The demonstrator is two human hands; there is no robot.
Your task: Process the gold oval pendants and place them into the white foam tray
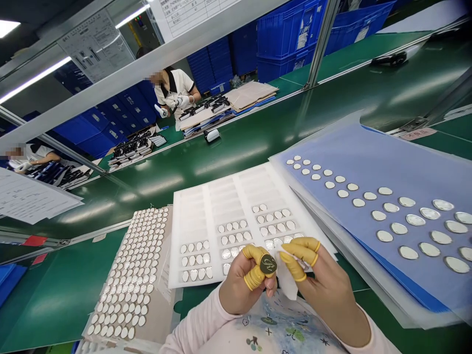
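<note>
Low in front of my body, my left hand (250,278) pinches a dark round badge (267,264) with a light script emblem, between fingertips in yellow finger cots. Close beside it, my right hand (313,270), also in yellow finger cots, is closed on a thin white cloth or paper (286,278) that hangs down near the badge. Behind both hands lies a white foam tray (224,196) with rows of similar oval pieces (193,260), pale side up. Part of the tray's near edge is hidden by my hands.
On the left, a board (162,275) carries dense rows of pale oval pieces. At right, a blue sheet (342,147) bears scattered ones. Beyond runs a green conveyor belt (243,152) under a metal frame. Across it, a co-worker (177,91) in white gloves handles parts near blue crates (283,29).
</note>
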